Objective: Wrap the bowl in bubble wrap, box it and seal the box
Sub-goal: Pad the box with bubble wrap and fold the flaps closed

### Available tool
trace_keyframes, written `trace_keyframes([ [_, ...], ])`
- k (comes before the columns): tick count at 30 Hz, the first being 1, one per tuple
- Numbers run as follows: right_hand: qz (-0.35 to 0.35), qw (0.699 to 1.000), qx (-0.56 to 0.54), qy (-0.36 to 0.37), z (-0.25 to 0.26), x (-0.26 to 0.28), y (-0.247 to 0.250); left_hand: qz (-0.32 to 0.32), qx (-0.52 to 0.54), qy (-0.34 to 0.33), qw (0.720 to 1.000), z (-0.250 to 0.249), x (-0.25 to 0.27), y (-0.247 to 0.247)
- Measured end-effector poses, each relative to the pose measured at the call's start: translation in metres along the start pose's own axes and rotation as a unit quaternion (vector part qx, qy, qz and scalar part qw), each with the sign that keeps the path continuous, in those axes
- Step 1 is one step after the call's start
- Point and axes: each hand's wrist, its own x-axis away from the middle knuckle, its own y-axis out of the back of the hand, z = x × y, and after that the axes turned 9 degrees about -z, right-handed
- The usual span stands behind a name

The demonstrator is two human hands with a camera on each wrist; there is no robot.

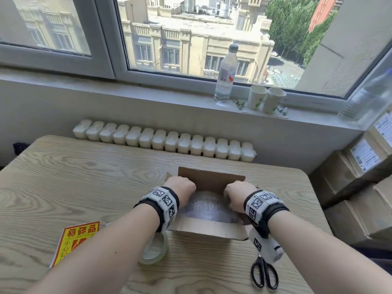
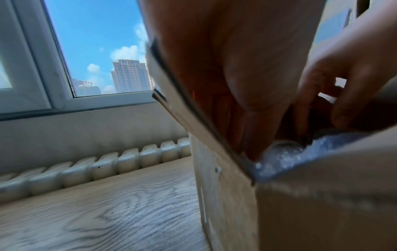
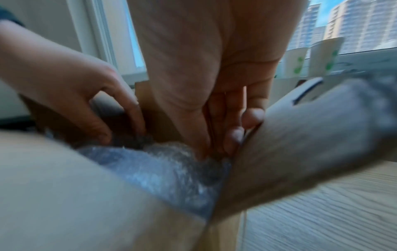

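I am looking down at a wooden table (image 1: 63, 177) under a window, with an open cardboard box (image 1: 209, 229) sitting near its front edge. Inside the box the bowl is lying hidden under its bubble wrap (image 1: 206, 205), a cloudy bundle filling most of the space between the walls. My left hand (image 1: 180, 186) is reaching down along the left wall and my right hand (image 1: 236, 193) along the right wall; the wrist views are showing straight fingers (image 3: 236, 134) sliding between cardboard and wrap, spread and pressing rather than clamped on anything. I judge I am seating the bundle. To do this well, I am thinking of pushing evenly on both sides so it settles flat, tucking loose wrap below the rim so the flaps can fold shut. A roll of clear tape (image 1: 153, 249) is waiting just left of the box, black scissors (image 1: 264, 273) to its right, and a red and yellow sticker (image 1: 74, 240) further left.
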Motion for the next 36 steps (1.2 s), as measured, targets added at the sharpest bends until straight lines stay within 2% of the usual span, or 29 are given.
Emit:
trace_keyframes([
  [5, -0.099, 0.991, -0.046, -0.080, -0.017, 0.017, 0.013, -0.112, 0.050, 0.045, 0.991, 0.009, 0.012, 0.011],
  [9, -0.143, 0.976, -0.052, -0.156, -0.026, 0.032, 0.016, -0.160, 0.051, 0.101, 0.981, 0.012, 0.026, 0.011],
  [12, -0.141, 0.966, -0.096, -0.195, -0.029, 0.043, 0.014, -0.145, 0.063, 0.145, 0.977, 0.012, 0.035, 0.006],
  [16, -0.162, 0.938, -0.204, -0.228, -0.029, 0.050, 0.010, -0.086, 0.156, 0.188, 0.966, 0.014, 0.042, 0.005],
  [21, -0.190, 0.922, -0.264, -0.209, -0.015, 0.047, 0.011, -0.128, 0.202, 0.187, 0.953, 0.008, 0.043, 0.006],
  [24, -0.179, 0.925, -0.273, -0.197, -0.008, 0.045, 0.010, -0.155, 0.218, 0.186, 0.945, 0.003, 0.041, 0.009],
  [31, -0.075, 0.948, -0.256, -0.173, -0.002, 0.049, 0.007, -0.159, 0.227, 0.208, 0.938, 0.006, 0.044, 0.006],
  [36, -0.046, 0.952, -0.257, -0.158, -0.002, 0.052, 0.009, -0.179, 0.262, 0.237, 0.918, 0.011, 0.046, 0.010],
])
